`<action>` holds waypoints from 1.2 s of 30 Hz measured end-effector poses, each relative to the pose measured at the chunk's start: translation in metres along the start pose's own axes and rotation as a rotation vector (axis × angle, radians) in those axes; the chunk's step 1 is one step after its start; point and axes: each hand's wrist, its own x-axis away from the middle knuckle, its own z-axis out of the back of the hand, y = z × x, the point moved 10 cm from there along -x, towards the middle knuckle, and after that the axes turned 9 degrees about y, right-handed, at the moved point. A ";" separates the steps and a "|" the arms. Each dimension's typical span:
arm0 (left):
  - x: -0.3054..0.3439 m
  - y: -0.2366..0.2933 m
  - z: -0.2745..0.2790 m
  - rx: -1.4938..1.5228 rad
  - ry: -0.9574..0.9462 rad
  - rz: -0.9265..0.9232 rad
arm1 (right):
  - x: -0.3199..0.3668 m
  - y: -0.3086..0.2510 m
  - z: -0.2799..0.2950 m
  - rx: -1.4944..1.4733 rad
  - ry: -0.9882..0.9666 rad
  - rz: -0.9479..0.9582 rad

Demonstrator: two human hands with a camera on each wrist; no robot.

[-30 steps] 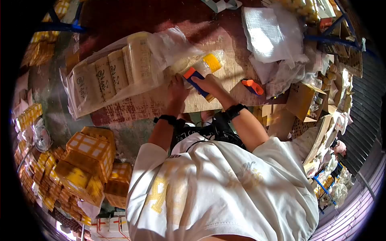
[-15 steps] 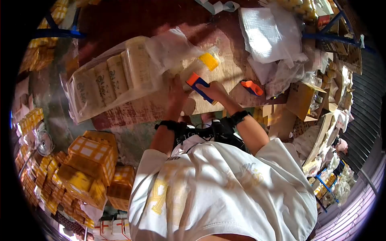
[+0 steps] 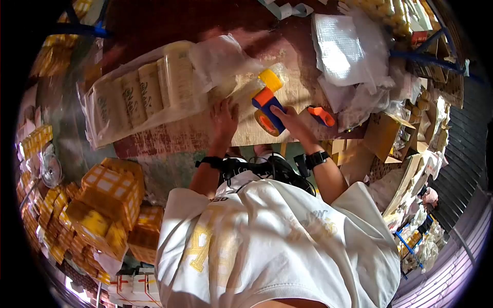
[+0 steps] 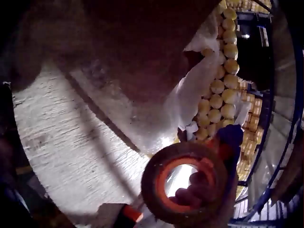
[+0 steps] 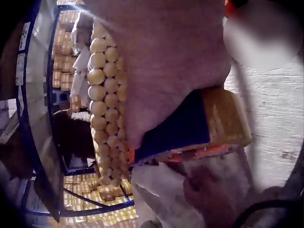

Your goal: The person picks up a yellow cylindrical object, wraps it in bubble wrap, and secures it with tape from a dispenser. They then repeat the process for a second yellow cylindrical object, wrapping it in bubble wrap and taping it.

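Note:
A blue and orange tape dispenser (image 3: pixel 272 114) with a roll of tape is gripped by my right hand (image 3: pixel 295 124). In the left wrist view the tape roll (image 4: pixel 156 190) shows side-on, with fingers seen through its core. My left hand (image 3: pixel 224 120) rests with its fingers extended at the near end of a clear plastic wrap, to the left of the dispenser. Just beyond the dispenser lies a plastic-wrapped item with a yellow band (image 3: pixel 270 80). Wrapped tan packs (image 3: pixel 134 97) with dark lettering lie in a clear bag on the left.
A second orange and blue dispenser (image 3: pixel 322 116) lies on the wooden table (image 3: pixel 179 134), right of my right hand. Bubble wrap sheets (image 3: pixel 339 49) are at the back right. Cardboard boxes (image 3: pixel 387 136) stand off the right side; taped cartons (image 3: pixel 110 192) are stacked at lower left.
The right hand and dispenser have moved right, away from the left hand, and the dispenser has turned to show the roll's side. The left hand has stayed nearly in place.

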 end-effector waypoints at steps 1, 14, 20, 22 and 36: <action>-0.001 0.000 0.003 0.008 0.012 0.026 | -0.002 -0.001 -0.006 0.002 -0.027 0.004; -0.006 0.017 -0.001 0.115 0.104 -0.245 | 0.020 -0.079 -0.057 0.281 0.012 -0.062; 0.002 0.015 0.008 0.175 0.055 -0.339 | -0.062 -0.011 -0.082 0.316 0.041 -0.038; 0.008 0.014 0.016 0.049 0.001 -0.221 | -0.062 -0.011 -0.084 0.307 0.033 -0.050; 0.021 -0.010 -0.040 -0.032 -0.196 -0.104 | -0.013 -0.026 -0.069 0.281 -0.056 -0.157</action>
